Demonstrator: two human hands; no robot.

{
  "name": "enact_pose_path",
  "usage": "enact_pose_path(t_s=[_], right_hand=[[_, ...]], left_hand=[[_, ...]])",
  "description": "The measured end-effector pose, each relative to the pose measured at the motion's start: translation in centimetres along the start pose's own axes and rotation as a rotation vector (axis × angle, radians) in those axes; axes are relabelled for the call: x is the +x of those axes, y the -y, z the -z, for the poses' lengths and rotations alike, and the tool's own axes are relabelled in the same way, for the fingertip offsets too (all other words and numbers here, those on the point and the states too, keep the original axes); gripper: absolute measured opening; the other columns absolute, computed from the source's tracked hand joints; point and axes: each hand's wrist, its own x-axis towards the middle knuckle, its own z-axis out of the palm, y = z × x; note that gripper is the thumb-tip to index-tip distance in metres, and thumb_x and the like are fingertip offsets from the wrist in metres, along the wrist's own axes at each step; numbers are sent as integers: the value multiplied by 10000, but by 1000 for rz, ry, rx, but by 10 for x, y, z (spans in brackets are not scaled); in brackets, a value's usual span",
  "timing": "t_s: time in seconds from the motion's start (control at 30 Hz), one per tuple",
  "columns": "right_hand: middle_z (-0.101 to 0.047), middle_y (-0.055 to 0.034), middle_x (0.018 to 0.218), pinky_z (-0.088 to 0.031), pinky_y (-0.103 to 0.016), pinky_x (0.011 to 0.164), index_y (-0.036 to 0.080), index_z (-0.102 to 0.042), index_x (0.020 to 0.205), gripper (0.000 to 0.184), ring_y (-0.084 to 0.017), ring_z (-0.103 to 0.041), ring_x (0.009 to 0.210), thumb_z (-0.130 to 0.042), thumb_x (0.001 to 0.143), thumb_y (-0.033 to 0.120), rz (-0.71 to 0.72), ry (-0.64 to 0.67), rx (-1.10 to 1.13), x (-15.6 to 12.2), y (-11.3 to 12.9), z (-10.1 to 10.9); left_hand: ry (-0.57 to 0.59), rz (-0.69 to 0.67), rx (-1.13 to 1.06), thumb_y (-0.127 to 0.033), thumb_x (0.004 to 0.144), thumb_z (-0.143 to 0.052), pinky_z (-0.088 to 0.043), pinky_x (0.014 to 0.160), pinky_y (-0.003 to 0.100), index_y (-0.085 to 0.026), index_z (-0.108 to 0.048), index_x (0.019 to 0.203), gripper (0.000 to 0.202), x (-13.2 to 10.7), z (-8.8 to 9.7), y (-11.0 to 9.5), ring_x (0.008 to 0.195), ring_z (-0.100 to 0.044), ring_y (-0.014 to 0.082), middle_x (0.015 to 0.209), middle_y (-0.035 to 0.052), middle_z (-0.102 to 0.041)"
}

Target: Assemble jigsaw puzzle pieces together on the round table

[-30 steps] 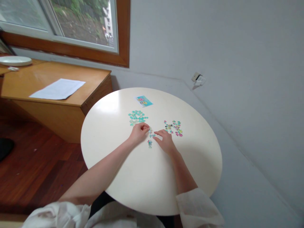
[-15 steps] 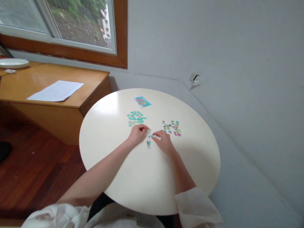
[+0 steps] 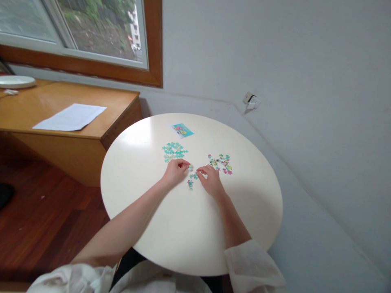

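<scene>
My left hand (image 3: 176,171) is closed in a pinch on a small pale jigsaw puzzle piece (image 3: 190,167), held just above the table. Facing it, my right hand (image 3: 210,178) has its thumb and forefinger slightly apart, and I see nothing between them. Close to that thumb lies a small joined bit of puzzle (image 3: 193,176) in pale blue-green. Just below it is a short strip of joined pieces (image 3: 190,184) with dark and pink marks. Loose turquoise pieces (image 3: 174,151) spread beyond my left hand, and multicoloured pieces (image 3: 224,162) lie beyond my right.
A picture card (image 3: 182,130) lies at the far side of the round white table (image 3: 183,232). To the left stands a wooden desk (image 3: 122,97) with a paper sheet (image 3: 71,116) and a white round object (image 3: 16,82). A wall socket (image 3: 251,100) is at the right.
My right hand's fingertips have drawn up and off the small joined bit, which stays on the table. My left hand keeps its pinch on the piece, almost unmoved. The view has shifted slightly.
</scene>
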Motion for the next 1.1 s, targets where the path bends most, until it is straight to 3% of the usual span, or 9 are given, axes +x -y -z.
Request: enact_pose_path(t_s=[0.33, 0.8, 1.1], right_hand=[[-618, -36, 722, -417, -298, 710, 192, -652, 751, 162, -154, -563, 697, -516, 828, 237, 49, -59, 93, 0, 13, 0], [-568, -15, 655, -424, -278, 658, 199, -603, 673, 155, -143, -520, 631, -510, 791, 235, 36, -118, 189, 0, 16, -4], [-518, 0, 607, -412, -264, 609, 200, -566, 633, 181, -136, -493, 597, -493, 792, 246, 30, -129, 223, 0, 17, -4]], left_hand=[[28, -19, -55, -192, 664, -580, -353, 514, 217, -139, -674, 647, 109, -4, -2, -9, 504, -454, 95, 508, -24, -535], [76, -54, -88, -173, 656, -581, -410, 579, 217, -150, -645, 671, 70, -6, -1, -16, 565, -510, 102, 571, -16, -581], [119, -63, -96, -178, 632, -580, -391, 522, 198, -158, -608, 757, 130, -10, -8, -11, 514, -484, 84, 594, -41, -559]])
